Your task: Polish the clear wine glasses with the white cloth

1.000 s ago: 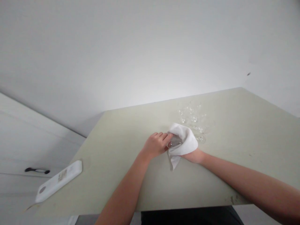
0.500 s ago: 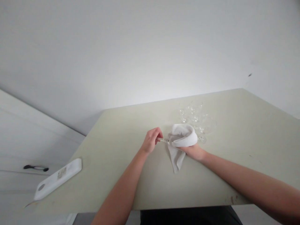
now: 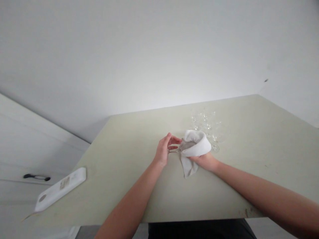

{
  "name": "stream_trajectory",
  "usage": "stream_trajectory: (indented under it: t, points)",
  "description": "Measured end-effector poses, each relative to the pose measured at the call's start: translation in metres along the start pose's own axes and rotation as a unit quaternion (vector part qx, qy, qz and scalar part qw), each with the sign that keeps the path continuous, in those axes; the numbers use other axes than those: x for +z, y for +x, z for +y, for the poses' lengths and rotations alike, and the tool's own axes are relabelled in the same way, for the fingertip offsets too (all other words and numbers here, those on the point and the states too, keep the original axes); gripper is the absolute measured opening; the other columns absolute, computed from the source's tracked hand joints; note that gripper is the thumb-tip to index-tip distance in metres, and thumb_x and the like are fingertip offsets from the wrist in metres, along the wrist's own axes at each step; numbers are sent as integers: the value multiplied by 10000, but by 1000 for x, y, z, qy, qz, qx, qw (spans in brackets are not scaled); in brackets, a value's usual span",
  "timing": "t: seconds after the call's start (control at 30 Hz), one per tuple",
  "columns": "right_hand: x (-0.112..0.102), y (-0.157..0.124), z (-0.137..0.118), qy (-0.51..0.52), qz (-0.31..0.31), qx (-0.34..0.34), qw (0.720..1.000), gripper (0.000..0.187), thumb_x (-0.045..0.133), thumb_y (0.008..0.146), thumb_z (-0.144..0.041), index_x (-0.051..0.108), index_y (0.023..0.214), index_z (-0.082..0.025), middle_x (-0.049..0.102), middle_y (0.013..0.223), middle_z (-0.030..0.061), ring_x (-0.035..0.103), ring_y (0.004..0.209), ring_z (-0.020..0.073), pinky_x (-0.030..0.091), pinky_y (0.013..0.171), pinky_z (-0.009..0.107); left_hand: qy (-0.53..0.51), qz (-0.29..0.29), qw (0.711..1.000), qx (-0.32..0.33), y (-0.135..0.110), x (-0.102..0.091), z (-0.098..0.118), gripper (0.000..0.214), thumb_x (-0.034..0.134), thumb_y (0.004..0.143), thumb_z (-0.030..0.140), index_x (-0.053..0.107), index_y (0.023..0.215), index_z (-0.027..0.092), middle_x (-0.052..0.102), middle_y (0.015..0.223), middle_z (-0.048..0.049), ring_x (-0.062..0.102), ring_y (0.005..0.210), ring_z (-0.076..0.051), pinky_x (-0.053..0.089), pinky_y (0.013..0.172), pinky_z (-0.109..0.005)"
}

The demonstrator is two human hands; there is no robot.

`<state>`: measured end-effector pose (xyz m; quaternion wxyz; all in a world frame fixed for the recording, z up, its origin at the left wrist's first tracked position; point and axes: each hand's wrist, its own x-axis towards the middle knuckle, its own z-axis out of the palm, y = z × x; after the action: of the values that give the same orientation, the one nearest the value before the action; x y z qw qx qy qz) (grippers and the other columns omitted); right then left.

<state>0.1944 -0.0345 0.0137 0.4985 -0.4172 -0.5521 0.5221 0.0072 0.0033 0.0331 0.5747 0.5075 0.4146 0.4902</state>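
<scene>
A white cloth (image 3: 199, 146) is wrapped around the bowl of a stemmed glass, and its loose end hangs below. Leftward from the cloth sticks the clear stem (image 3: 174, 151); the bowl itself is hidden. My right hand (image 3: 206, 161) grips the cloth-covered bowl from below and the right, its fingers mostly covered by the fabric. At the stem's left end is my left hand (image 3: 164, 149), with fingers apart and stretched toward the cloth. The foot of the glass is hidden at its palm.
Several clear stemmed glasses (image 3: 208, 124) stand close together just behind the cloth. A white oblong object (image 3: 61, 189) with a round mark lies at the left edge of the pale table (image 3: 129, 132). Walls border the table's back and right; a cabinet door with a dark handle (image 3: 37, 177) is at left.
My left hand has opened from a pinch on the stem, and its fingers have moved right toward the cloth. The cloth's hanging end has risen slightly; my right hand keeps its grip.
</scene>
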Motion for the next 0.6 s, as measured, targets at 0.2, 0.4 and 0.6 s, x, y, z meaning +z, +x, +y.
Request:
stream_trajectory:
  t: [0.2,0.4,0.6]
  points:
    - [4,-1,-5,127,42,163,977,298,758,740,-457,736,924,-224,788,994,58,719,1000,305,571,904,426,76,-77,951,289,-14,-8,11,678,516,821,782,710,1066,180,691,1258,-177,641,1171,-331,536,917,-450]
    - [3,-2,-3,70,37,108,991,297,809,692,-438,750,894,-228,783,954,53,712,982,302,546,967,454,17,-115,989,86,-11,-5,3,575,438,931,637,744,940,150,769,1037,-157,724,992,-293,578,798,-389]
    - [-2,-3,-1,78,6,33,996,390,906,604,-328,755,960,-280,769,1100,26,668,1158,285,476,1103,428,-109,-54,989,-79,0,1,0,551,464,893,646,706,853,153,782,933,-144,749,816,-259,580,656,-345]
